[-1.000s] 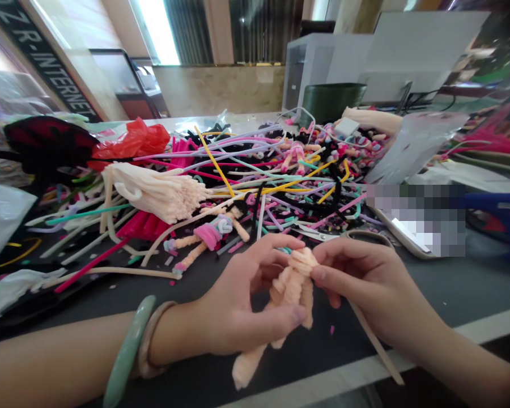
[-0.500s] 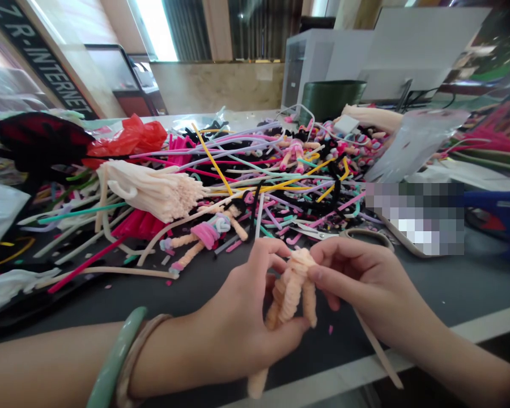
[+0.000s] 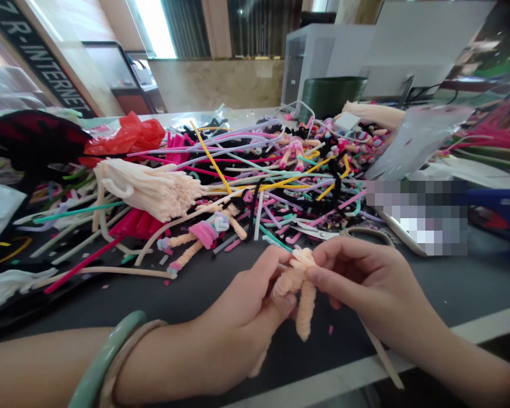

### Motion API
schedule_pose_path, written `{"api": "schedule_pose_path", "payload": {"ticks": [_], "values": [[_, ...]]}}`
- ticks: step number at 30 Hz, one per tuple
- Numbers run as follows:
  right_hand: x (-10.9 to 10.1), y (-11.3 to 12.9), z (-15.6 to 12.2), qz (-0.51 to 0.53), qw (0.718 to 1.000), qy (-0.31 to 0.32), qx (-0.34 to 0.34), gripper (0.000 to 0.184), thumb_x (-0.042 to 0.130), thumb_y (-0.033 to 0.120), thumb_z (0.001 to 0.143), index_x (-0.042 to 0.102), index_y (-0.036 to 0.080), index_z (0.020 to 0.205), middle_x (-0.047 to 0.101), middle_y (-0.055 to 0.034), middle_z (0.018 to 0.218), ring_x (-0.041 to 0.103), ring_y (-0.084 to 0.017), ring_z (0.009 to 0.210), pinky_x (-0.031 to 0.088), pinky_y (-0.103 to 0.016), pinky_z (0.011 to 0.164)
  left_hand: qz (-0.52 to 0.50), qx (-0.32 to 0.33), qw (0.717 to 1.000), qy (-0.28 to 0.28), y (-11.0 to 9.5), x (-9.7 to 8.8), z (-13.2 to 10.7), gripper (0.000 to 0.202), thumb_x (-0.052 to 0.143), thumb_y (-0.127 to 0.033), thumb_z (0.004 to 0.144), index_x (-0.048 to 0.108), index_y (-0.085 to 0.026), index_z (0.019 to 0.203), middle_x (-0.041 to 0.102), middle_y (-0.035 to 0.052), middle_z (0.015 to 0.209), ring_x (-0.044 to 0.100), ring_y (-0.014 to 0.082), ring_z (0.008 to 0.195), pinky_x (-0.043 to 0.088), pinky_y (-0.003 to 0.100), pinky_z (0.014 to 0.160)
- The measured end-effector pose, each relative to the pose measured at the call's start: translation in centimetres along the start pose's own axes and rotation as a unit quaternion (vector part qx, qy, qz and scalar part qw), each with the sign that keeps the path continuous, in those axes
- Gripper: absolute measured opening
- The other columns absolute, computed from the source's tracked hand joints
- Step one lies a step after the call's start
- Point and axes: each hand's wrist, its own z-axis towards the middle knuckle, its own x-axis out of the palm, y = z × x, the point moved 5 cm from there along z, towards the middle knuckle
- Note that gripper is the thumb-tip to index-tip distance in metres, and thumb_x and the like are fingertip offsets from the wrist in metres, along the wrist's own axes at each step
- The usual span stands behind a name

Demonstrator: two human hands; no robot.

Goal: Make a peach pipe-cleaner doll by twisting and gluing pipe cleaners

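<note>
Between my hands is a peach doll body (image 3: 305, 309) made of coiled pipe cleaner, its limbs hanging down. My left hand (image 3: 246, 317) is closed around its left side, thumb pressed over a coiled limb. The fingers and thumb of my right hand (image 3: 357, 277) pinch it near the top, where strands cross. A straight peach pipe-cleaner end (image 3: 382, 354) trails below my right hand. On the dark table beyond my left hand lies a pipe-cleaner doll (image 3: 206, 233) with a pink body and peach limbs. Part of the held body is hidden by my fingers.
Scissors (image 3: 323, 232) lie just beyond my right hand, with a pixelated phone-like object (image 3: 420, 226) to their right. A blue glue gun (image 3: 501, 218) is at the far right. A bundle of cream pipe cleaners (image 3: 153, 190) sits among heaped coloured stems and a red plastic bag (image 3: 130, 136).
My left thumb has moved up from the lower limbs onto a coil near the top. One limb now hangs separately and lower. My right hand keeps its pinch almost in place.
</note>
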Motion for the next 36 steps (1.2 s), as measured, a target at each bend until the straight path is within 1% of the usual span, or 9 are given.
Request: {"api": "schedule_pose_path", "payload": {"ticks": [3,5,9,13,16,20,23,30,36], "values": [[-0.1,0.0,-0.1,0.0,1.0,-0.004,-0.005,0.013,0.071,0.029,0.081,0.064,0.02,0.076,0.06,0.0051,0.066,0.052,-0.003,0.054,0.045,-0.01,0.048,-0.024,-0.014,0.999,0.025,0.2,0.2,0.1,0.025,0.035,-0.044,0.098,0.041,-0.023,0.11,0.048,-0.0049,0.065,0.045,0.0087,0.052,0.038,0.02,0.049],[0.0,-0.1,-0.2,0.003,1.0,0.001,-0.003,0.012,0.072,0.03,0.081,0.064,0.021,0.077,0.061,0.005,0.068,0.053,-0.004,0.055,0.045,-0.01,0.048,-0.026,-0.012,0.999,0.037,0.0,0.1,0.1,0.026,0.034,-0.043,0.098,0.039,-0.021,0.111,0.043,-0.0066,0.061,0.04,0.0079,0.048,0.034,0.019,0.045],[0.1,-0.3,-0.4,0.007,1.0,0.004,0.003,0.012,0.073,0.029,0.079,0.064,0.021,0.077,0.061,0.0049,0.067,0.054,-0.005,0.056,0.047,-0.01,0.047,-0.006,0.017,0.997,0.073,-0.9,0.1,0.2,0.027,0.05,-0.038,0.092,0.036,-0.02,0.106,0.048,-0.0057,0.069,0.041,0.0079,0.055,0.035,0.02,0.05],[0.2,-0.1,-0.4,-0.02,1.0,-0.004,-0.003,0.016,0.072,0.031,0.08,0.062,0.02,0.073,0.059,0.0046,0.065,0.054,-0.005,0.053,0.047,-0.01,0.043,0.032,-0.033,0.997,0.068,-0.6,0.0,0.4,0.04,0.067,-0.037,0.08,0.036,-0.021,0.101,0.043,-0.0072,0.071,0.037,0.0081,0.059,0.033,0.022,0.053],[0.4,0.2,-0.4,-0.029,1.0,-0.002,-0.011,0.019,0.071,0.03,0.08,0.06,0.018,0.071,0.057,0.004,0.063,0.052,-0.006,0.051,0.046,-0.012,0.041,0.059,-0.038,0.996,0.053,-0.5,0.0,0.6,0.03,0.064,-0.032,0.082,0.038,-0.021,0.094,0.041,-0.0078,0.068,0.035,0.008,0.057,0.031,0.022,0.051],[0.4,0.4,-0.4,-0.035,0.999,0.004,-0.016,0.019,0.07,0.028,0.081,0.058,0.018,0.07,0.055,0.0033,0.062,0.051,-0.007,0.051,0.046,-0.013,0.04,0.09,0.005,0.996,0.019,-0.8,-0.3,0.7,0.009,0.053,-0.02,0.086,0.044,-0.019,0.087,0.042,-0.0058,0.068,0.035,0.0086,0.059,0.031,0.022,0.053],[0.4,0.4,-0.5,-0.035,0.999,0.002,-0.022,0.019,0.07,0.027,0.081,0.058,0.018,0.07,0.055,0.0033,0.063,0.051,-0.007,0.052,0.046,-0.014,0.04,0.11,0.03,0.994,0.004,-1.0,-0.6,0.7,0.002,0.051,-0.017,0.085,0.049,-0.017,0.085,0.043,-0.0041,0.07,0.038,0.0094,0.062,0.033,0.022,0.055],[0.6,0.3,-0.8,-0.061,0.998,0.005,-0.03,0.018,0.068,0.028,0.082,0.057,0.019,0.07,0.052,0.0038,0.062,0.048,-0.008,0.054,0.045,-0.017,0.043,0.185,0.062,0.981,0.004,-1.3,-0.7,0.7,0.006,0.047,-0.011,0.085,0.049,-0.016,0.084,0.047,-0.0025,0.075,0.04,0.0104,0.066,0.036,0.023,0.06],[0.5,0.4,-0.9,-0.097,0.994,0.003,-0.042,0.018,0.066,0.027,0.084,0.058,0.019,0.07,0.053,0.0033,0.061,0.047,-0.008,0.052,0.042,-0.017,0.042,0.161,0.033,0.986,0.023,-0.9,-0.7,0.6,0.007,0.043,-0.012,0.087,0.044,-0.018,0.089,0.047,-0.0036,0.073,0.042,0.009,0.06,0.035,0.022,0.055]]}}
